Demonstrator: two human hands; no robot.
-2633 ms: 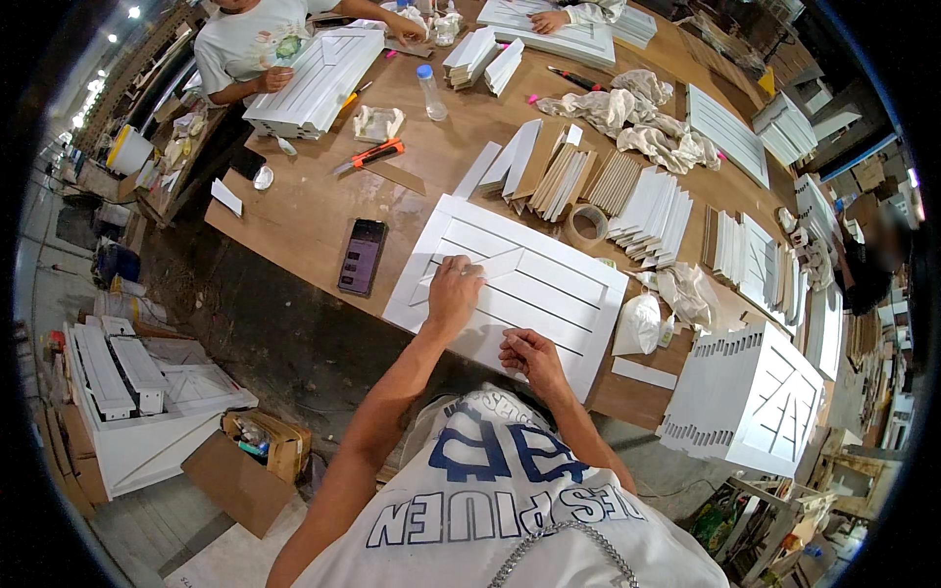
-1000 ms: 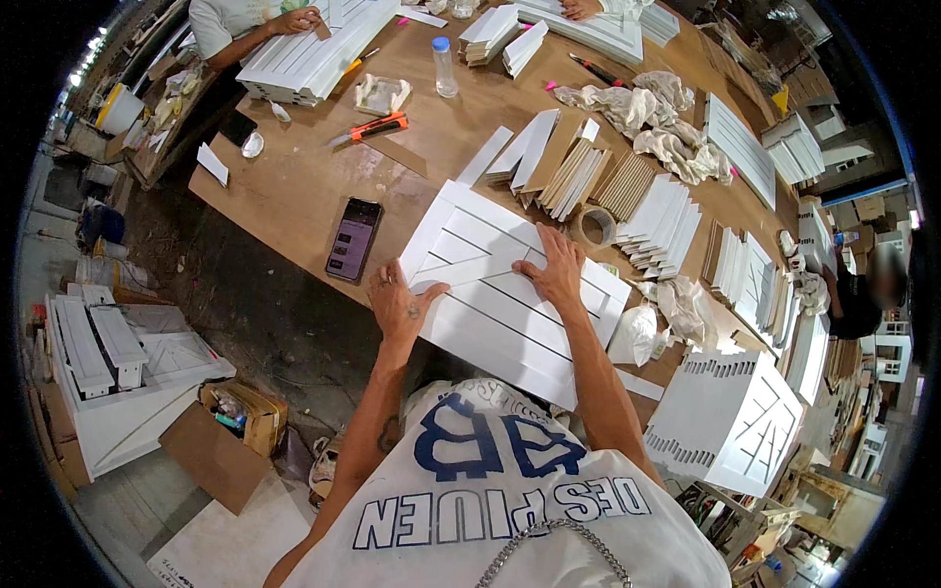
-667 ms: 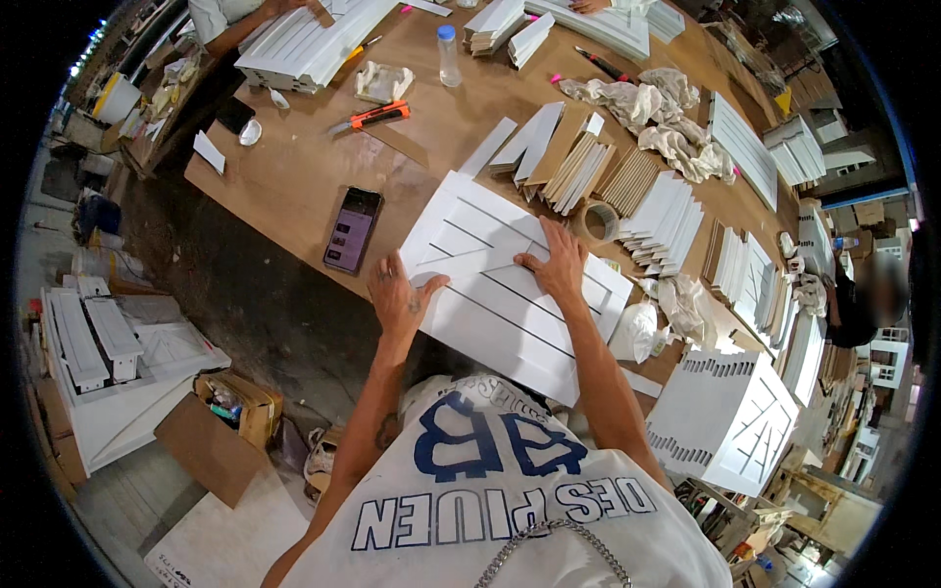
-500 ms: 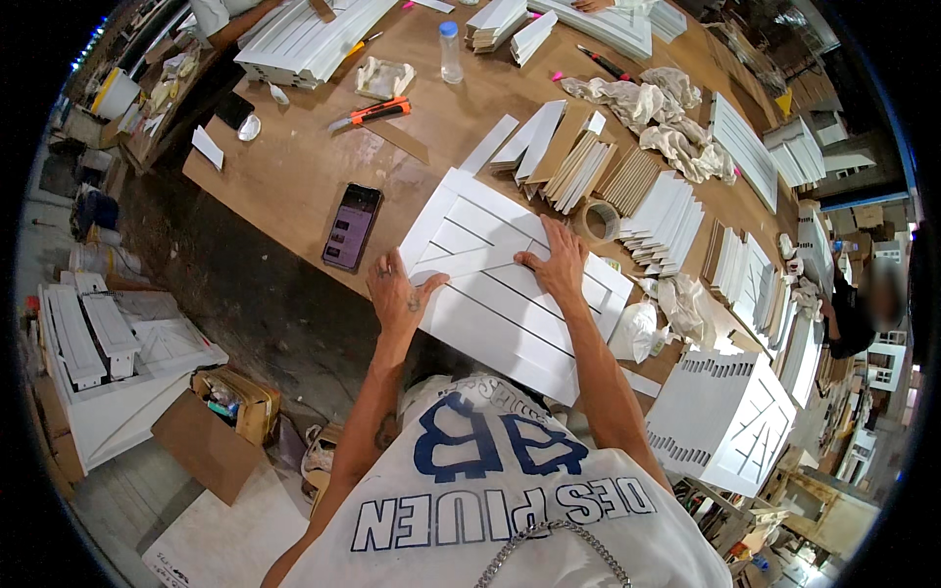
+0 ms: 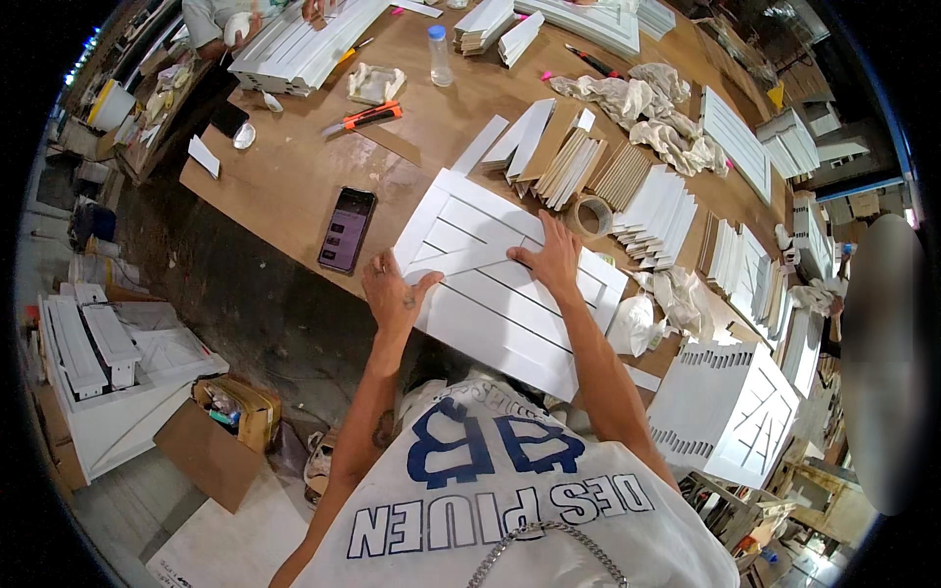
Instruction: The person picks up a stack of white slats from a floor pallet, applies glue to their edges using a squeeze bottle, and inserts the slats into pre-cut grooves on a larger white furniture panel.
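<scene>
Lying flat on the near edge of the brown tabletop (image 5: 294,186), the white slatted panel (image 5: 500,294) partly overhangs it. At its near-left edge the left hand (image 5: 395,294) rests with its grip spread, fingers open. Farther in, the right hand (image 5: 554,263) presses flat, fingers splayed, on a diagonal white strip (image 5: 470,257). Left of the panel lies a phone (image 5: 346,230); beyond it, a tape roll (image 5: 591,214) and stacked white slats (image 5: 659,211).
</scene>
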